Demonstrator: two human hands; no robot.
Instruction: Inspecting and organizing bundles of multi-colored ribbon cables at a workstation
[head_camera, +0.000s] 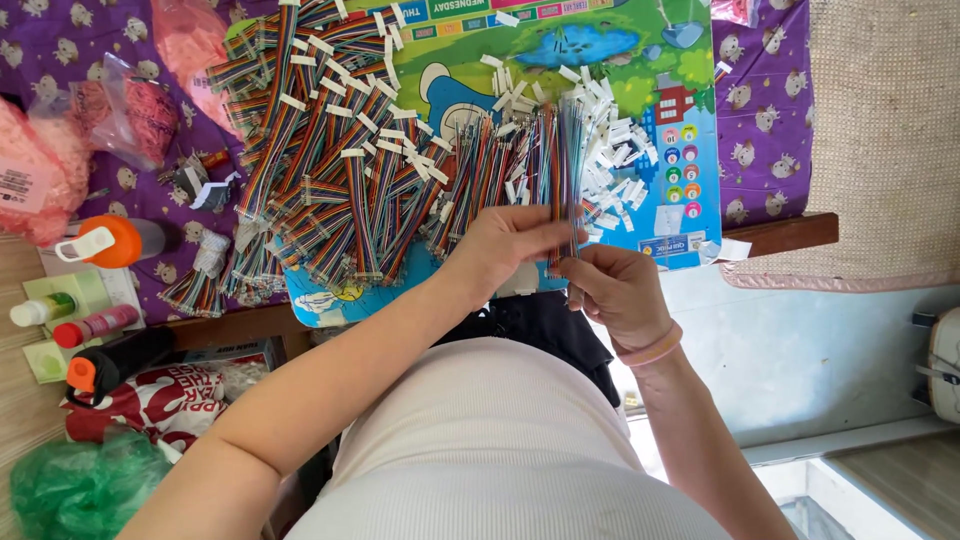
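Hands: left hand (505, 245) and right hand (615, 290) were both pinched shut on one thin bundle of rainbow-coloured ribbon wires with white plastic end plugs (568, 175), held upright just above the counter's near edge.
Done so far: looked like plenty, big heap of the same striped ribbon cables (330, 150) piled on the colourful cartoon play mat (690, 130).
Left to do: my guess, the looser fan of wires (500, 160) right behind the hands.
Counter: purple patterned cloth (765, 110) over it, pink plastic bags (130, 115) at the far left.
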